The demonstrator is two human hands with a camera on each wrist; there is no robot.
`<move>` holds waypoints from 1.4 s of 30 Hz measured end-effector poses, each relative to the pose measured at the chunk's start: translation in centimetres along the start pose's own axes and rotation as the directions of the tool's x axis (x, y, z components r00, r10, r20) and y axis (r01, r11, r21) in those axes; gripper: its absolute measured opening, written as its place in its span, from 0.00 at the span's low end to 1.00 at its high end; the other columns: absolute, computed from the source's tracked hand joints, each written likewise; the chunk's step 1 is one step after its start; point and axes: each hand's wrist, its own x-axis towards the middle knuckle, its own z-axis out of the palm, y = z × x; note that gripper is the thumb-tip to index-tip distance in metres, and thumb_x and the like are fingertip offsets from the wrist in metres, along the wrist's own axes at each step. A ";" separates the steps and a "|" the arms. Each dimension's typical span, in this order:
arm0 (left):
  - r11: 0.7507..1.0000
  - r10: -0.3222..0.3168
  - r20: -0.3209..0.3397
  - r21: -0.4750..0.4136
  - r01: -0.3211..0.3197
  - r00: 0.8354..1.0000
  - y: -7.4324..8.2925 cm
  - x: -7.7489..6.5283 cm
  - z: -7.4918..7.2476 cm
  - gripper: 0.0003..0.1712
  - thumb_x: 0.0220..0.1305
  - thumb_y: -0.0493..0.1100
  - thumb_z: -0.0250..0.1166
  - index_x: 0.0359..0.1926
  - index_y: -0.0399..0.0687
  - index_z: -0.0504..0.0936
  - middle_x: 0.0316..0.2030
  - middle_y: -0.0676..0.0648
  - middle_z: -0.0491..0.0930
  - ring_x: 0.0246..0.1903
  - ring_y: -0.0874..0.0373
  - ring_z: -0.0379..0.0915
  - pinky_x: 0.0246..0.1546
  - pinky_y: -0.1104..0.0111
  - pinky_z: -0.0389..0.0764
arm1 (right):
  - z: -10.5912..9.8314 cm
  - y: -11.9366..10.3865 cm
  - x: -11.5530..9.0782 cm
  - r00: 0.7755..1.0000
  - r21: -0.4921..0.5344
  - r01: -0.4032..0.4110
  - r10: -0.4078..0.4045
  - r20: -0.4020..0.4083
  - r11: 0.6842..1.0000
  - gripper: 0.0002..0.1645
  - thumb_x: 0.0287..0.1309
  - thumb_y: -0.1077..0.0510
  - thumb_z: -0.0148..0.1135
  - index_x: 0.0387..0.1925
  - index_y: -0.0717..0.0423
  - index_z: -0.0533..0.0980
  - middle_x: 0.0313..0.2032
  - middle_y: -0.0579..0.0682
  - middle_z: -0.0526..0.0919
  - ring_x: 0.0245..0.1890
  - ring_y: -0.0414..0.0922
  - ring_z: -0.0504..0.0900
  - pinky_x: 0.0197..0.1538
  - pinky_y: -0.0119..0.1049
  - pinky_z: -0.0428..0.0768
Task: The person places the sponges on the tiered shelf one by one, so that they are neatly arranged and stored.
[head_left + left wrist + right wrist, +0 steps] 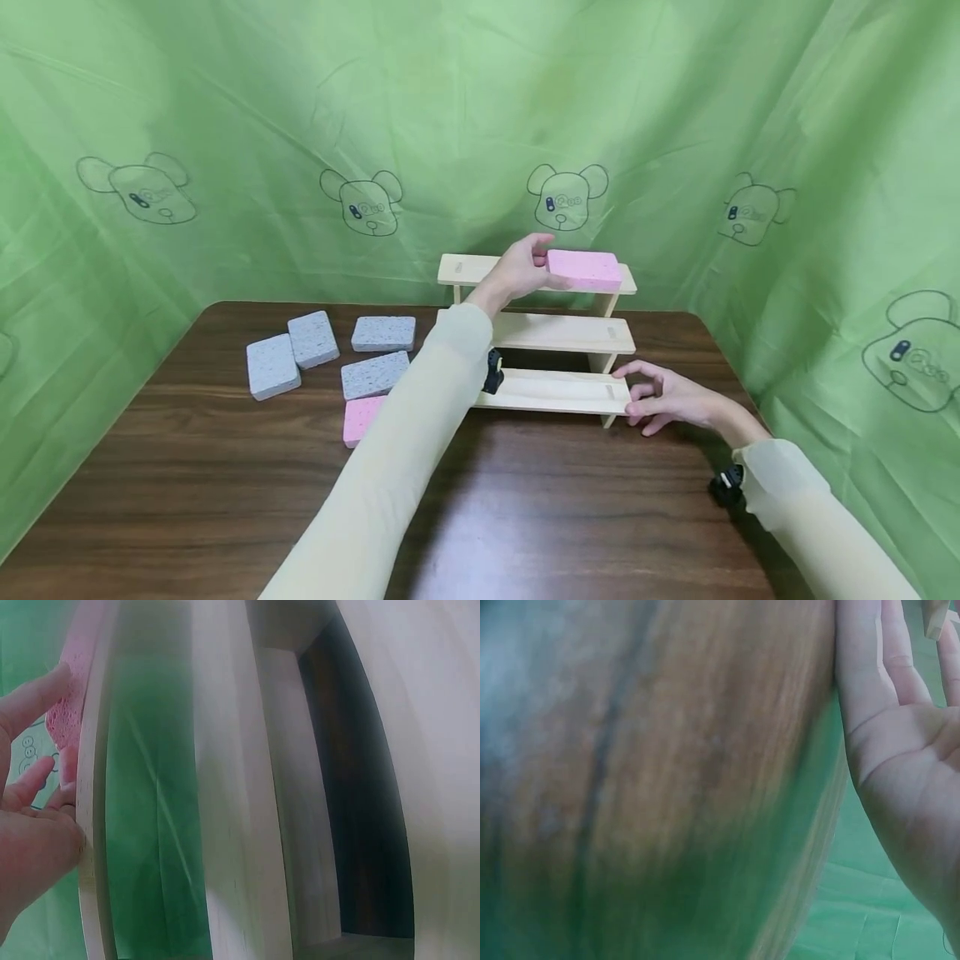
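Observation:
A three-tier wooden display rack point(555, 333) stands at the back of the table. On its top tier, toward the right end, lies a pink sponge point(583, 267). My left hand point(519, 268) pinches the left end of that sponge; in the left wrist view, fingers meet the pink sponge point(69, 701) beside the top board. My right hand point(678, 400) grips the right end of the bottom tier, thumb at the front corner and index finger at the back. The right wrist view shows its palm point(907, 757), while most fingertips are out of frame.
Several blue-grey speckled sponges point(273, 367) lie on the left of the brown table point(187, 500). Another pink sponge point(362, 418) is partly hidden by my left sleeve point(405, 450). A green curtain point(480, 125) hangs behind and at both sides.

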 end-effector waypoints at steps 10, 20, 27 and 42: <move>0.999 -0.017 -0.004 0.028 0.017 1.000 0.8 0.2 -0.3 0.60 0.49 0.32 0.80 0.78 0.43 0.55 0.66 0.40 0.69 0.64 0.49 0.67 0.65 0.64 0.70 | -0.4 -0.8 0.4 1.000 -0.005 0.010 -0.010 0.004 1.000 0.32 0.68 0.67 0.61 0.67 0.51 0.60 0.39 0.61 0.82 0.39 0.55 0.86 0.37 0.56 0.86; 0.999 -0.016 0.017 0.045 0.016 1.000 0.9 -1.3 -2.8 0.62 0.47 0.37 0.82 0.79 0.48 0.55 0.73 0.41 0.62 0.68 0.45 0.65 0.65 0.59 0.71 | -0.1 -1.1 0.2 1.000 -0.002 -0.004 0.004 -0.004 1.000 0.33 0.68 0.67 0.61 0.68 0.53 0.59 0.39 0.62 0.81 0.39 0.55 0.86 0.38 0.56 0.86; 0.999 0.040 0.034 0.027 -0.041 0.999 0.5 -4.3 -6.4 0.54 0.50 0.37 0.81 0.75 0.51 0.63 0.69 0.44 0.67 0.65 0.47 0.68 0.61 0.60 0.75 | -0.1 -0.9 -0.2 1.000 0.005 -0.001 0.001 0.010 1.000 0.32 0.68 0.69 0.60 0.68 0.51 0.60 0.38 0.62 0.81 0.39 0.54 0.86 0.38 0.56 0.86; 0.990 0.139 0.058 0.007 -0.139 0.989 -4.4 -13.6 -12.1 0.53 0.50 0.39 0.82 0.75 0.50 0.64 0.65 0.43 0.70 0.62 0.46 0.70 0.58 0.56 0.78 | -0.3 -0.5 -0.9 1.000 0.010 0.002 -0.002 0.006 1.000 0.32 0.69 0.69 0.59 0.68 0.50 0.60 0.39 0.63 0.81 0.39 0.55 0.86 0.38 0.57 0.86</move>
